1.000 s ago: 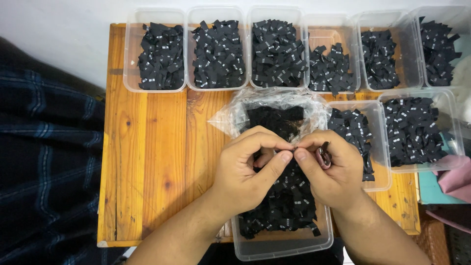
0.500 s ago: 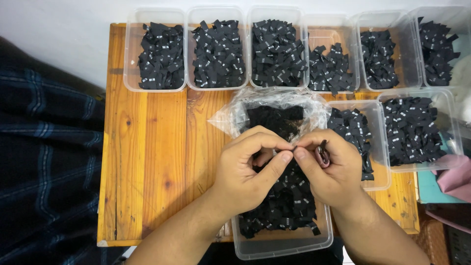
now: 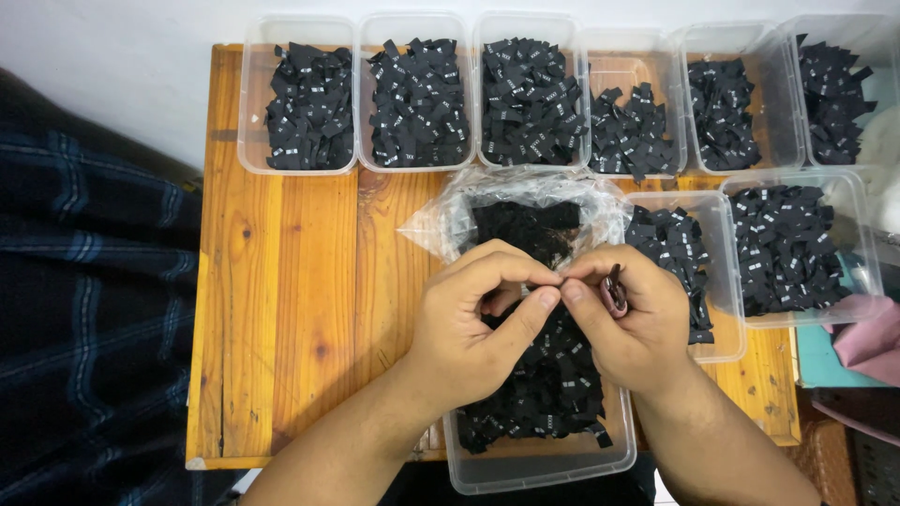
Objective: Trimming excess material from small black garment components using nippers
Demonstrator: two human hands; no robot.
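Head view, hands: the left hand (image 3: 469, 328) and the right hand (image 3: 633, 319) meet over the middle of the wooden counter (image 3: 291, 309), fingertips touching.
Left hand: thumb and forefinger are pinched shut on a small dark piece (image 3: 561, 281) right where the two hands meet; it is too small to tell just what it is.
Right hand: its fingers pinch the same small piece from the other side, and a small pair of snips (image 3: 614, 292) with a reddish handle is tucked against the palm, held by the curled fingers.
Beneath the hands: a clear plastic tub (image 3: 544, 468) at the near edge of the counter, holding a loose heap of black labels (image 3: 548, 394) with tiny white marks.
Bag: a crumpled clear plastic bag (image 3: 450, 225) lies just beyond the hands, open, with more black material inside.
Far row: six clear tubs (image 3: 251, 103) stand side by side along the back edge of the counter, each part-filled with black labels; the fourth from the left is the least full.
Right side: two more tubs (image 3: 858, 244) of black labels stand next to the right hand, one touching the bag, the other further right.
Left edge: dark blue checked cloth (image 3: 84, 319) lies beside the counter.
Right edge: a bit of pink cloth (image 3: 872, 337) shows by the counter's corner.
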